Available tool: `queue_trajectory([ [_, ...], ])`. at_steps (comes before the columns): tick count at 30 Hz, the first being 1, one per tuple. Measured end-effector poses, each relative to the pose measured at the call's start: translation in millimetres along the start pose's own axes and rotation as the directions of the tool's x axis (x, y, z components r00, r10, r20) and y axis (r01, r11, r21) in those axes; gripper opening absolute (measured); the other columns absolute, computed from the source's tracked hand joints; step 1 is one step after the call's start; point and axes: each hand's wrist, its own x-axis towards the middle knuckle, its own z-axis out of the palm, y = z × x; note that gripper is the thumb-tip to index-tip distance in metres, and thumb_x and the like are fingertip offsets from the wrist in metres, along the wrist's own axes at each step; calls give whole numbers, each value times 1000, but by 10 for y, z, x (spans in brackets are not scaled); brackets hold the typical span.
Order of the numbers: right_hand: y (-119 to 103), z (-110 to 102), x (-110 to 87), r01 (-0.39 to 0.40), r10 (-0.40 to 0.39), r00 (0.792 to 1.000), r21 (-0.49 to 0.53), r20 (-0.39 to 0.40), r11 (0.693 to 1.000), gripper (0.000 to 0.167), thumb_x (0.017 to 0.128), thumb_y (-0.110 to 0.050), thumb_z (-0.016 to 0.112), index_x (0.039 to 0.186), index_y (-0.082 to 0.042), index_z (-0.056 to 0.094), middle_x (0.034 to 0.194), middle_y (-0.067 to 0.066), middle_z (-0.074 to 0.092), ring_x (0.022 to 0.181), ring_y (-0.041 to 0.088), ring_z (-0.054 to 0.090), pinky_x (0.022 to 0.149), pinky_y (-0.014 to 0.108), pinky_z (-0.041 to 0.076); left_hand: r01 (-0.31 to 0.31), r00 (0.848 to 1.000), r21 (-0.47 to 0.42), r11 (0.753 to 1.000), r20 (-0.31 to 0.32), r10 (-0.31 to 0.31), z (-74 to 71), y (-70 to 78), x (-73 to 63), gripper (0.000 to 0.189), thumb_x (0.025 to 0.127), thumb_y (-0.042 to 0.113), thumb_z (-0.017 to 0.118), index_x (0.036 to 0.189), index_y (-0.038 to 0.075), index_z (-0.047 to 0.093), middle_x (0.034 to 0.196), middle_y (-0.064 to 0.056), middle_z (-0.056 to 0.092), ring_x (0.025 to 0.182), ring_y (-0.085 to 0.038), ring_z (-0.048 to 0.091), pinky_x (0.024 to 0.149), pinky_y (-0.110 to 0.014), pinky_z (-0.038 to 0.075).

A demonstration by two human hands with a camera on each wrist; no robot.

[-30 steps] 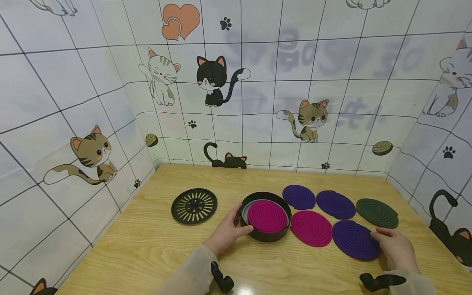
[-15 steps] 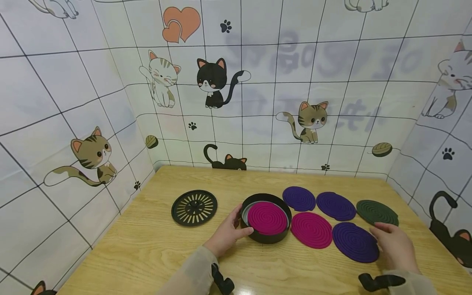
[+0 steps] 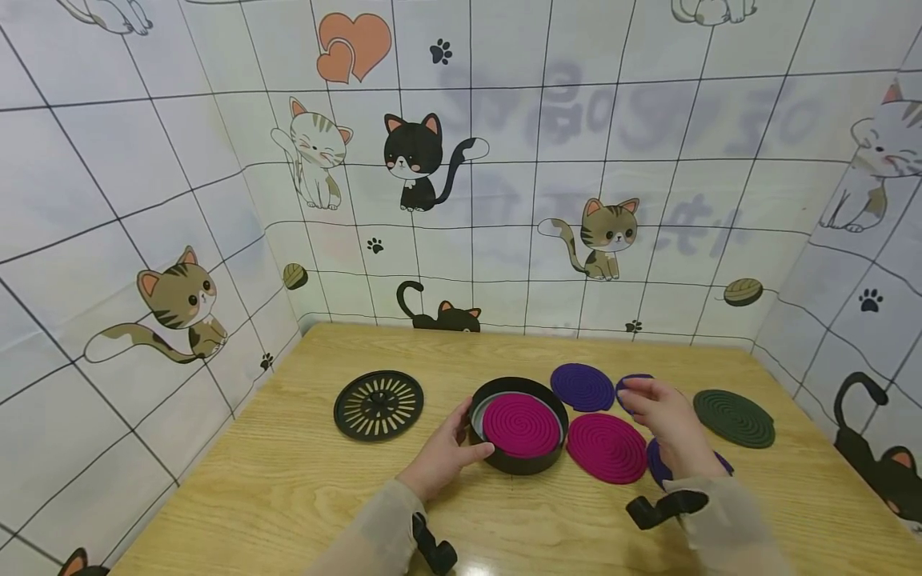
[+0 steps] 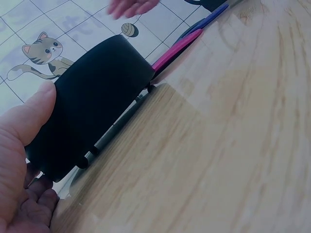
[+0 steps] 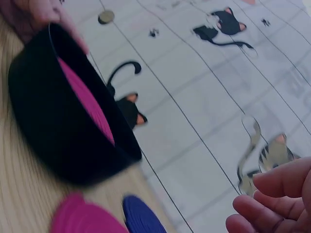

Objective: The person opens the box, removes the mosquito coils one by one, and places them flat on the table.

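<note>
We gripped the left side of the round black case (image 3: 526, 464) with our left hand (image 3: 446, 458), thumb against its outer wall; a magenta coil (image 3: 521, 424) lay inside. We held our right hand (image 3: 675, 430) raised over the purple coils (image 3: 583, 387) (two of them partly hidden by it), its fingers loosely bent and grasping nothing. A second magenta coil (image 3: 607, 448) lay just right of the case, a green coil (image 3: 733, 418) farther right, and a slotted black disc (image 3: 378, 406) left, on the wooden table (image 3: 281, 504).

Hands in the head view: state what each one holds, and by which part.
The left hand holds the round black container by the left side of its wall. The right hand holds nothing.
</note>
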Motion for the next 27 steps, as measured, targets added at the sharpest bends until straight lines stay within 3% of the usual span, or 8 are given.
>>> queue_trajectory([
  [6,-234,405,89,-4,-5,997,110,79,994,49,98,-18,55,140,4,41,137,24,46,123,37,46,101,48,39,2,1000,7,1000,1,-2,8,3,7,94,83,33,77,154,14,19,152,-12,34,139,-36,30,113,-49,25],
  [13,-267,757,207,-28,0,993,230,120,973,44,97,-8,55,136,8,43,134,27,48,118,36,49,103,48,39,-1,1000,13,1000,2,1,7,24,1,93,84,31,76,155,13,18,151,-15,33,138,-39,29,112,-51,25],
  [17,-260,920,222,-58,19,990,288,137,956,45,96,-6,54,138,7,40,138,28,42,124,39,45,107,50,34,8,1000,5,1000,-1,-8,5,13,-2,94,83,32,76,155,14,18,152,-13,33,139,-37,29,113,-49,24],
  [27,-255,1219,189,-80,55,995,323,88,943,59,95,-8,57,144,8,28,140,28,35,131,42,33,110,54,26,7,1000,17,1000,-4,-7,11,9,-5,95,83,35,76,155,14,18,152,-13,34,139,-37,29,113,-50,24],
])
